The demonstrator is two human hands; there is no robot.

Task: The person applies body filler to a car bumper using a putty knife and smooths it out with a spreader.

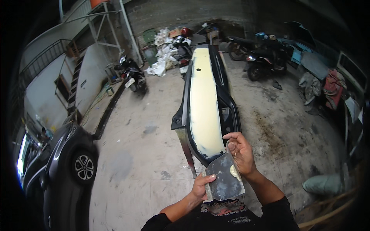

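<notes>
Lettering (231, 210) is marking the shirt (192, 219); the left hand (201, 187) is gripping a grey board (222, 180), the right hand (241, 153) — hold unclear — is curling nearby, the cream-coated panel (204, 107) extending ahead.

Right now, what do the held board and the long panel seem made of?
Dark board: matte, perhaps metal or rigid plastic; the flat, smeared face leaves it open.
Long panel: probably satin black plastic, from its moulded edges; cream coating looks like dull filler, with ragged borders.

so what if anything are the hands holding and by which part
The left hand holds a dark flat plate by its left edge, thumb on top. The right hand is by the plate's upper right edge; whether it grips anything cannot be told.
</notes>
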